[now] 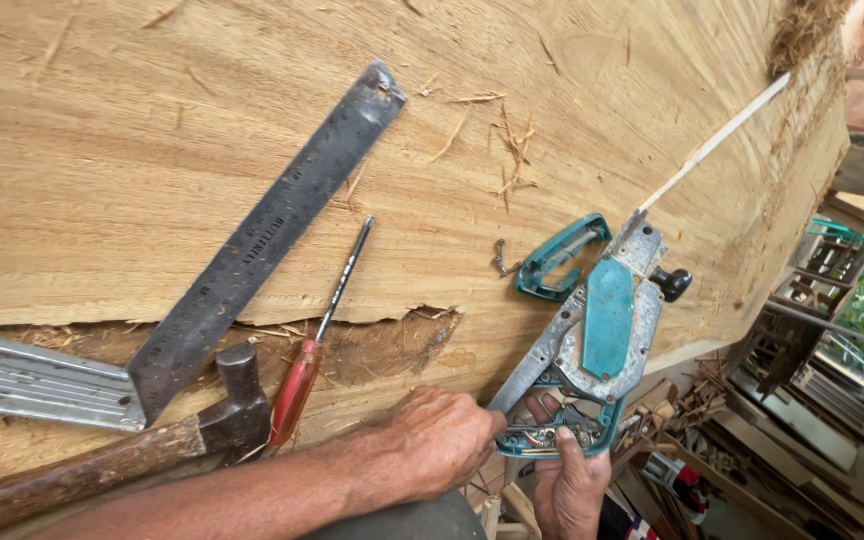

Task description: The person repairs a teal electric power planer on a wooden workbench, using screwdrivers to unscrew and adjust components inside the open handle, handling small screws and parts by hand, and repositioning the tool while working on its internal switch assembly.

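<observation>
A power saw [607,330] with a grey metal body and a teal plate lies at the near edge of a big wooden slab [152,150]. Its long thin blade [712,145] points up and to the right. The handle end is open and shows wiring. My right hand [570,492] grips that open handle from below, thumb on top. My left hand [444,438] is curled tight against the saw's metal edge just left of the handle. A loose teal handle cover [560,258] lies on the slab beside the saw, with small screws [502,262] to its left.
A steel try square [262,235] lies slanted on the slab, its ribbed metal stock [32,380] at the far left. A red-handled screwdriver [297,385] and a wooden-handled hammer [237,400] rest by my left forearm. Stacked timber and frames [812,350] stand below right.
</observation>
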`<control>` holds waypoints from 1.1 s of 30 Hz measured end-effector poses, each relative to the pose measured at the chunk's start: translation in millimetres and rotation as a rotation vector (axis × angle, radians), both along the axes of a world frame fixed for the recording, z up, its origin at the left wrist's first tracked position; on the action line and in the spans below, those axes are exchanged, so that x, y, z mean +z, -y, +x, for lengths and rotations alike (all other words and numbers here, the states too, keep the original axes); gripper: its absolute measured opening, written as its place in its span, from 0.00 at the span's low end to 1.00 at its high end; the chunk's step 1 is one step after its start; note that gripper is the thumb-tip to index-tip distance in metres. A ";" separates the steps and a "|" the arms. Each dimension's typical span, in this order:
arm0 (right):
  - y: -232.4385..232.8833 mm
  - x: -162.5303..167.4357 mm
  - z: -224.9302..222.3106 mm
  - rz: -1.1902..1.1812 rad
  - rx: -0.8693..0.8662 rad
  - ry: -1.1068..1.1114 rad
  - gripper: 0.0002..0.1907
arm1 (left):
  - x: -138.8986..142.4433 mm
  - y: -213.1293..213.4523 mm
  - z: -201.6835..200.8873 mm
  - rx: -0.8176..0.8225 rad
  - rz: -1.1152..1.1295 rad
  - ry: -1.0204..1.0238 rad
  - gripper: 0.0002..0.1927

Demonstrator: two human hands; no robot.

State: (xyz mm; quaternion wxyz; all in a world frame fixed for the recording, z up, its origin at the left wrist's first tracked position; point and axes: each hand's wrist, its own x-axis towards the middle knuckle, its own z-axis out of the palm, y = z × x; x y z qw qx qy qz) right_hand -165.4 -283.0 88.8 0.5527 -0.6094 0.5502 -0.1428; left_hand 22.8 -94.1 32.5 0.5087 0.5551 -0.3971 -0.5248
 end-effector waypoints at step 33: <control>-14.3 8.2 5.7 0.080 -0.041 0.119 0.28 | 4.1 6.4 21.8 -0.040 0.145 -0.118 0.16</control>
